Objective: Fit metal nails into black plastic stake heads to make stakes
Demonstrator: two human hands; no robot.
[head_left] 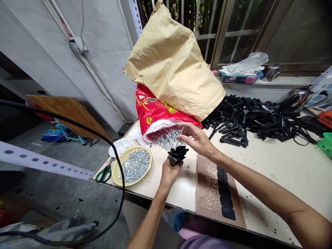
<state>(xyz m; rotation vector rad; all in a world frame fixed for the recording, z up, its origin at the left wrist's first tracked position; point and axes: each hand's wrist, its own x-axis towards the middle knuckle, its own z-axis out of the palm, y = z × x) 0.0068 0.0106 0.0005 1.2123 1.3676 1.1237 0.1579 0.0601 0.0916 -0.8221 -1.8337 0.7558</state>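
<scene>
My left hand is closed around a bunch of black plastic parts, held upright over the table's near side. Just above them, my right hand pinches a thin metal pin between thumb and fingers. The pin points down toward the parts; whether its tip touches them I cannot tell. Behind both hands, many similar metal pins spill from the mouth of a red bag. To the left, a yellow oval dish holds many small shiny metal pieces.
A large tan paper bag leans over the red one. Black plastic parts are heaped at the back right. Green-handled scissors and a white bowl lie by the dish. Black flat pieces line a brown board. A black cable loops at left.
</scene>
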